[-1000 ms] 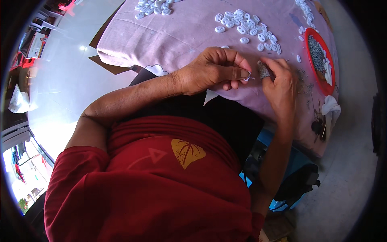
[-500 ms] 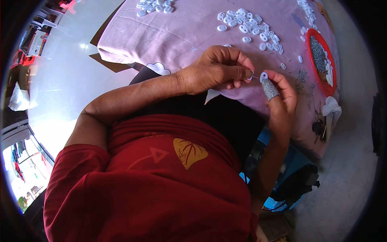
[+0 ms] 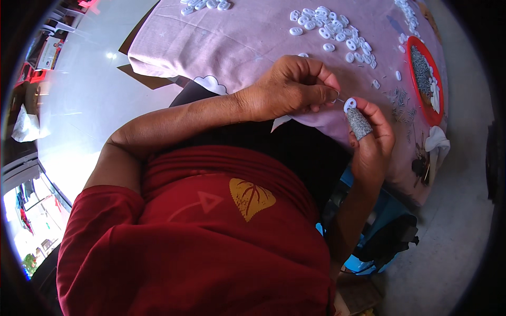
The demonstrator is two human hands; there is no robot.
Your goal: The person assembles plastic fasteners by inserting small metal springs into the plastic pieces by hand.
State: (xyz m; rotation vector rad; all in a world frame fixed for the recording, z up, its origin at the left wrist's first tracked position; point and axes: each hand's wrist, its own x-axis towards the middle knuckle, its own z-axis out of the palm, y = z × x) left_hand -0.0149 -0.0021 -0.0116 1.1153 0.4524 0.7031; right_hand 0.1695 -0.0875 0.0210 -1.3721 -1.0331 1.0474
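Note:
Between the thumb and forefinger of my left hand [image 3: 295, 89], which is closed in a pinch, is a thin metal piece [image 3: 341, 99] like a small spring or screw. It points toward a white oval plastic piece with holes [image 3: 350, 105]. My right hand [image 3: 374, 137] grips that oval piece between forefinger and thumb, and a speckled grey sleeve [image 3: 359, 124] covers the thumb. Both hands are just above the near edge of the pink-clothed table. Whether the metal piece touches the oval one is too small to tell.
A heap of white oval pieces [image 3: 334, 29] lies on the pink cloth [image 3: 247, 37]. At right, a red tray [image 3: 441, 100] holds small grey metal parts [image 3: 420, 71] and white pieces. Loose metal bits [image 3: 399, 100] are scattered beside it. A white cloth [image 3: 436, 143] hangs at the table's edge.
The view has shifted slightly. My hands appear a little farther right and stay close together. The oval piece has tilted a little in my right fingers.

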